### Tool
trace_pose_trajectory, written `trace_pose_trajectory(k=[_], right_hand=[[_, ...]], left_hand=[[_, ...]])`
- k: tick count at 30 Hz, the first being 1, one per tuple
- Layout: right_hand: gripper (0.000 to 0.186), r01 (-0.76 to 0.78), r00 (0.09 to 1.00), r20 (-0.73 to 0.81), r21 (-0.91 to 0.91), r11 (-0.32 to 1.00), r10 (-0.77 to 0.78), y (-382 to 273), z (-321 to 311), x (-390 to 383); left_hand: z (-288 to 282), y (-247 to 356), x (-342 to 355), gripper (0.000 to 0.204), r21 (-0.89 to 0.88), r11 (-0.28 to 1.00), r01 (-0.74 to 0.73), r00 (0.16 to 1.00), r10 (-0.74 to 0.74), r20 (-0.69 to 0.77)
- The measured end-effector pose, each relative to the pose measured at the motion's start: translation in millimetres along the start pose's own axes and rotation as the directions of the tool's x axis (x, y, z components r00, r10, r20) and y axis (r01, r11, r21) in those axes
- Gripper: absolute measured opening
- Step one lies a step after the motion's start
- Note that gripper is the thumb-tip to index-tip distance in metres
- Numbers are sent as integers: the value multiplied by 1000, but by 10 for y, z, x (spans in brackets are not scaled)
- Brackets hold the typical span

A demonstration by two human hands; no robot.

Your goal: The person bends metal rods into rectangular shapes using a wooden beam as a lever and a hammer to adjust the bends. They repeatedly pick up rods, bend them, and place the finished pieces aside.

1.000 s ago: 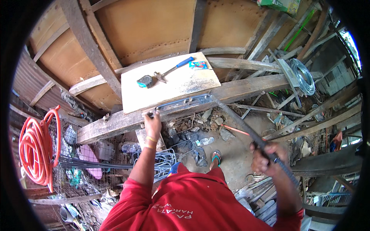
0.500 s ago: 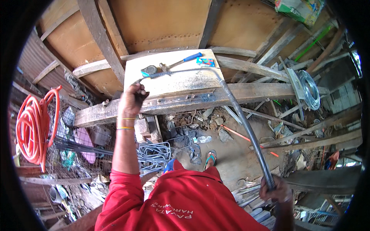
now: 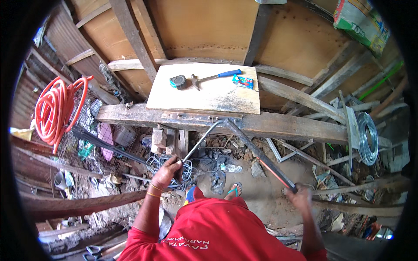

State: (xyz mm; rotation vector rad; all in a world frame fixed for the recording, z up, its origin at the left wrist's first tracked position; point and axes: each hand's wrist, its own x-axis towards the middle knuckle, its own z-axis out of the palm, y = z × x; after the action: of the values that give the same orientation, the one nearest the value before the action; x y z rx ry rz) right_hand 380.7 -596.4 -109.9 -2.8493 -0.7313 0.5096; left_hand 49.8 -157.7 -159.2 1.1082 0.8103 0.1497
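Left hand [image 3: 166, 173]: my fingers closed around the thin rod [image 3: 198, 142]. Right hand [image 3: 300, 197]: blurred at the dark bar's [image 3: 260, 154] lower end; can't tell how far closed. Rod and bar meet by the metal plate [image 3: 188, 117] on the beam [image 3: 300, 126].

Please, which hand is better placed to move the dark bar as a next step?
Probably the right hand: it is at the near end of the dark bar, while the left hand grips the thin rod.
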Motion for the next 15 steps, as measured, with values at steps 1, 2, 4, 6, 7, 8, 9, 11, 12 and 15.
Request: trace_pose_trajectory(k=[1,2,4,6,7,8,9,11,12,15], right_hand=[[55,12,999,-29,-61,998,-14,7,-188,223],[56,-1,999,-39,4,1000,2,5,-383,454],[57,93,986,-137,-46,995,-98,3,-779,876],[53,245,928,-231,-220,944,-294,56,-1165,1239],[44,362,863,-295,-207,909,-411,112,-1350,1403],[47,271,924,-245,-123,955,-294,188,-1522,1549],[46,250,905,-295,-211,945,-306,255,-1655,1721],[39,290,884,-322,-189,938,-338,416,-1825,2010],[37,213,929,-271,-172,962,-254,481,-1857,2157],[37,172,947,-217,-276,946,-236,617,-1782,2499]], left_hand=[[99,-95,-51,27,3,1000,-24,1000,24,4],[206,-173,-99,27,1,999,-40,999,40,12],[478,-321,-161,28,-197,975,-100,994,89,-64],[734,-450,-170,28,-414,890,-193,979,145,-145],[820,-500,-169,30,-462,860,-218,973,158,-166],[885,-539,-131,31,-498,833,-241,966,157,-205],[932,-579,-87,32,-500,824,-267,958,169,-233],[981,-655,21,35,-507,813,-286,943,146,-298],[989,-689,84,36,-507,821,-264,940,101,-326],[998,-796,241,34,-551,823,-136,945,-60,-323]])
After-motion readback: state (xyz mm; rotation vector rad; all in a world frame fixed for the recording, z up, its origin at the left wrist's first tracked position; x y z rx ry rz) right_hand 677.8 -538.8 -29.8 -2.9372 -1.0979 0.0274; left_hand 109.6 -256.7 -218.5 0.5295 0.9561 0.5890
